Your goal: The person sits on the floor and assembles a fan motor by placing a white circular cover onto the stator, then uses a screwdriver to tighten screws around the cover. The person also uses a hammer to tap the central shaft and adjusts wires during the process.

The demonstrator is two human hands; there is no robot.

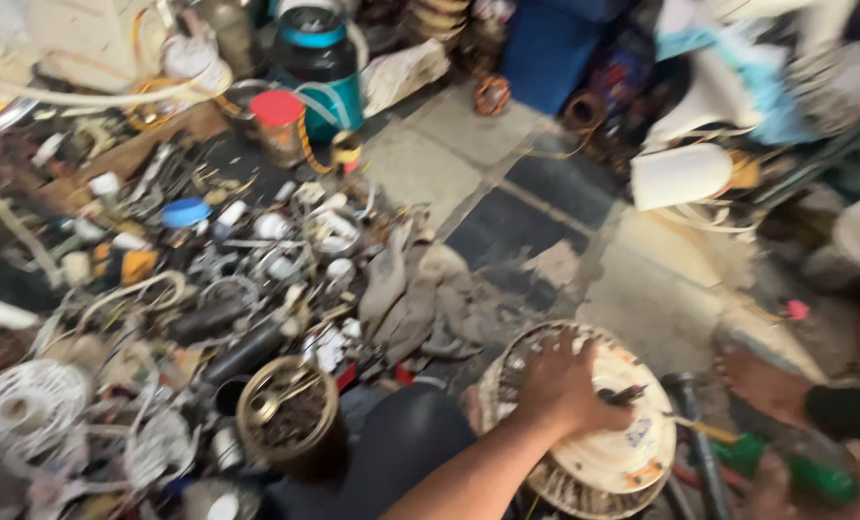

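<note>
Your left hand (560, 385) lies palm-down with fingers spread on the round cream motor housing (594, 433), ringed by dark windings, which rests on the floor (507, 154) between your knee and foot (762, 380). A small orange label (645, 474) sits on the housing's lower right face. Your right hand (815, 486), low at the frame's right edge, wraps a green-handled screwdriver (781, 462), its shaft pointing toward the housing. A red-capped jar (279, 120) and a teal container (322, 67) stand well apart, upper left.
</note>
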